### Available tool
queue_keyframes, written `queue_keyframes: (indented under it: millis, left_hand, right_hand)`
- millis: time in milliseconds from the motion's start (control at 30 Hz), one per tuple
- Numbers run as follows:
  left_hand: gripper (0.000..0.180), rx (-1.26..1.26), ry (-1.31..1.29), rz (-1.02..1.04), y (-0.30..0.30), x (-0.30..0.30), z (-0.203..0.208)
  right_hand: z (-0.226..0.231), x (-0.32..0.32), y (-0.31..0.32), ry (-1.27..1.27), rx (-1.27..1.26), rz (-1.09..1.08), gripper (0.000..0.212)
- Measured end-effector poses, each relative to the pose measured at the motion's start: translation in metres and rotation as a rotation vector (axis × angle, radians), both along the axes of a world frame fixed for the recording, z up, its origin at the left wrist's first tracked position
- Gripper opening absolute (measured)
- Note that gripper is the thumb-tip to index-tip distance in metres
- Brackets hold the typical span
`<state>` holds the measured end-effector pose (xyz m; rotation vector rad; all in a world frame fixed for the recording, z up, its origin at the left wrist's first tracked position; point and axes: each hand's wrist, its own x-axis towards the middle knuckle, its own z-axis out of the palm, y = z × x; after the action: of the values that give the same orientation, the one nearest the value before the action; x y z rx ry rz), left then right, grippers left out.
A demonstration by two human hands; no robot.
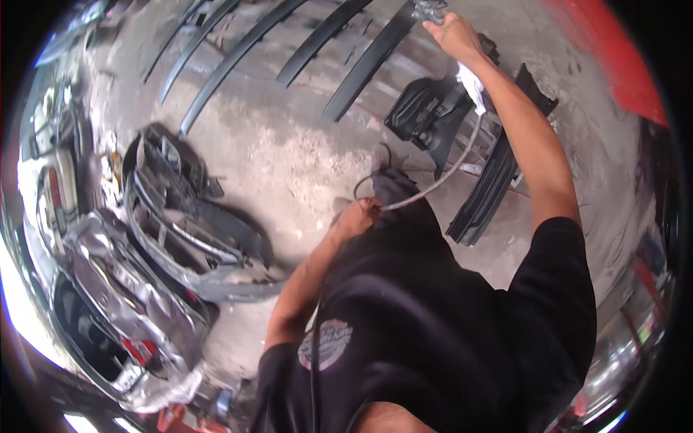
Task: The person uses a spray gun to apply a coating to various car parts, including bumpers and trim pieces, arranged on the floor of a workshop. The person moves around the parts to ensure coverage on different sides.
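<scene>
My right hand (pixel 455 37) is raised at the far end of the view, closed around a grey metallic spray gun (pixel 429 10) cut off by the upper edge. Just beyond its fingers lies the end of a long dark trim strip (pixel 368 68). A pale air hose (pixel 449 172) runs down from near my right wrist, where a white cloth (pixel 471 85) hangs. In front of my body, my left hand (pixel 359 218) is closed on the hose, which loops on past it.
Several dark strips (pixel 242 61) lie spaced apart to the upper left. Black plastic parts (pixel 426 108) and a ribbed dark panel (pixel 484 191) rest on a stand below my right arm. Bumper parts (pixel 191 231) pile up on the left. Something red (pixel 624 58) stands at upper right.
</scene>
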<state>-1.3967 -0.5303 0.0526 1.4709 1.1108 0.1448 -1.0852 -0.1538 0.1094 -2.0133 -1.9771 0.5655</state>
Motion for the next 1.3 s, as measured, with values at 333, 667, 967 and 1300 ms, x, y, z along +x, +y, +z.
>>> queue_keyframes:
  millis: [333,667,967,1300]
  left_hand:
    - [0.023,-0.035,0.168,-0.164,-0.049,-0.03,-0.009]
    - [0.022,-0.008,-0.164,0.065,-0.041,-0.017,-0.023]
    - [0.017,-0.053,0.054,0.067,0.005,0.013,0.009]
    - [0.026,-0.063,0.028,-0.168,-0.057,-0.051,-0.041]
  right_hand:
    - [-0.002,-0.146,-0.138,0.529,-0.64,0.413,0.046]
    - [0.008,-0.025,-0.07,0.247,-0.28,-0.011,0.048]
    - [-0.017,0.082,-0.012,-0.004,0.251,-0.392,0.042]
    - [-0.019,-0.016,-0.2,0.553,-0.354,-0.065,0.056]
